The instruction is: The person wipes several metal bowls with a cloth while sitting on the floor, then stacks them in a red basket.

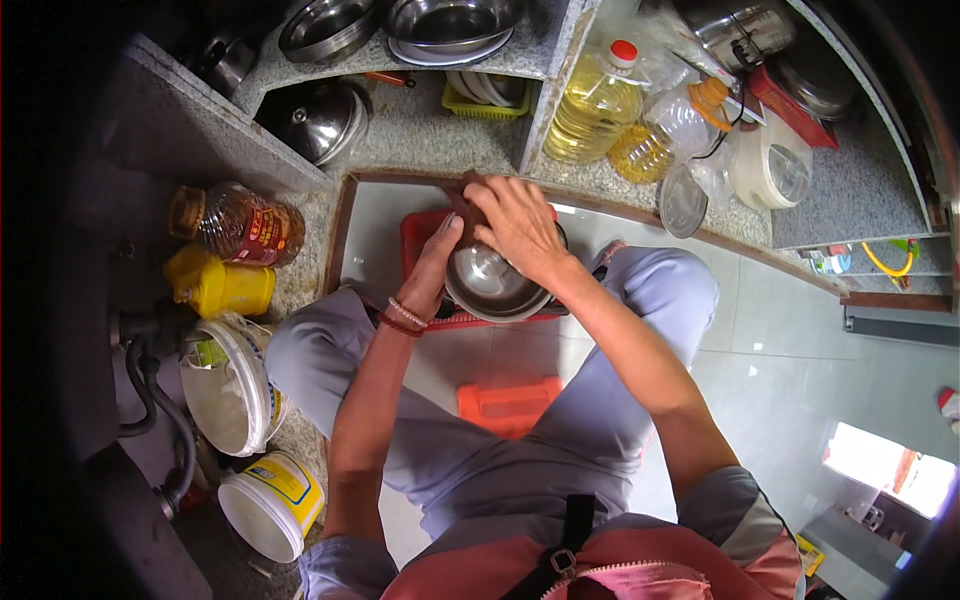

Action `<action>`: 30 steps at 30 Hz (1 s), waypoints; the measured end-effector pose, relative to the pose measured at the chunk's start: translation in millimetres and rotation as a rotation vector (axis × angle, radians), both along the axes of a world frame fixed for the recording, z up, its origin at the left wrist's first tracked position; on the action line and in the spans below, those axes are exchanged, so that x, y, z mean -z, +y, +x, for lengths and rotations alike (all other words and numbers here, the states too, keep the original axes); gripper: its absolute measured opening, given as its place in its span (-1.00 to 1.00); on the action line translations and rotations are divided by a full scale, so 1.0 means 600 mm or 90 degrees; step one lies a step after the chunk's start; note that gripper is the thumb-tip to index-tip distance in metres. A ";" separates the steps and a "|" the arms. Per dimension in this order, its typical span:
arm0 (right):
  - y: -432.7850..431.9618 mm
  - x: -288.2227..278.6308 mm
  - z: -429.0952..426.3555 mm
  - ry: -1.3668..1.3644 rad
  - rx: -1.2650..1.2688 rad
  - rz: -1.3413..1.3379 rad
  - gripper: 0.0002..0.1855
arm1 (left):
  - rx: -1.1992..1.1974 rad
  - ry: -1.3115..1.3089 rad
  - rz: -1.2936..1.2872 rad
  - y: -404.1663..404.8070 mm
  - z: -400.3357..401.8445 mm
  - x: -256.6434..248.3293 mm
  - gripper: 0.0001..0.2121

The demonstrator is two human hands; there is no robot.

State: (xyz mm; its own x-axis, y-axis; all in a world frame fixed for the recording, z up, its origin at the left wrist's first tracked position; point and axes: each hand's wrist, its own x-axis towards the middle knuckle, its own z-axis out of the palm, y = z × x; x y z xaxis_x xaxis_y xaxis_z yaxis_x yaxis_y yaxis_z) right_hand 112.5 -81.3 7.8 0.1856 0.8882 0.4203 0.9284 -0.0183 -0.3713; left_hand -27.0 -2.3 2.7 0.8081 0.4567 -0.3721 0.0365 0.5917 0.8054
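Note:
A round stainless steel bowl or pan (495, 281) lies between my knees, over a red plastic basket (420, 225) on the tiled floor. My left hand (433, 262) rests along the left rim of the metal vessel, thumb pointing up. From the right, my right hand (521, 225) reaches over its far part with bent fingers, close to a dark brown cloth or strip (469, 202). Whether the fingers grip the vessel or the brown thing cannot be made out. An orange-red plastic stool (510, 405) shows below, between my thighs.
Stone shelves ahead hold metal basins (454, 22), a lidded pot (322, 124) and oil bottles (592, 105). At the left stand a dark oil bottle (259, 225), a yellow jug (232, 281) and white buckets (262, 510). A clear lid (682, 201) leans at the right shelf edge.

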 end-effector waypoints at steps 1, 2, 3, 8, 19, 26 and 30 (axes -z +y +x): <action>0.001 -0.005 0.002 0.012 0.039 -0.031 -0.51 | -0.005 -0.005 0.027 -0.002 0.002 -0.007 -0.48; 0.002 -0.008 0.003 0.023 0.077 -0.062 -0.52 | -0.007 -0.029 0.035 -0.004 0.001 -0.016 -0.52; 0.004 -0.007 0.006 0.037 0.113 -0.048 -0.54 | -0.021 -0.024 0.065 -0.004 0.001 -0.017 -0.52; 0.012 0.013 0.017 0.084 0.268 -0.038 -0.56 | -0.132 0.033 0.226 -0.012 0.005 -0.017 -0.50; 0.014 0.040 -0.007 0.484 0.442 -0.396 -0.25 | -0.256 -0.035 0.547 -0.017 0.009 -0.020 -0.55; -0.015 0.053 -0.040 0.962 0.197 -0.343 -0.22 | -0.283 -0.069 0.623 -0.003 0.018 -0.018 -0.57; -0.015 0.025 -0.021 0.897 0.204 -0.511 -0.17 | -0.373 -0.074 0.340 0.021 0.017 -0.009 -0.55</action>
State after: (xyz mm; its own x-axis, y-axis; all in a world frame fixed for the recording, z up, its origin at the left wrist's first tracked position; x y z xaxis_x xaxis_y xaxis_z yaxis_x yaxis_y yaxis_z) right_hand 99.7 -90.2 -7.0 0.2056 0.6344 -0.7451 -0.1881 -0.7216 -0.6663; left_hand -16.8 10.3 8.4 0.4016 0.9115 0.0883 -0.2619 0.0219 0.9648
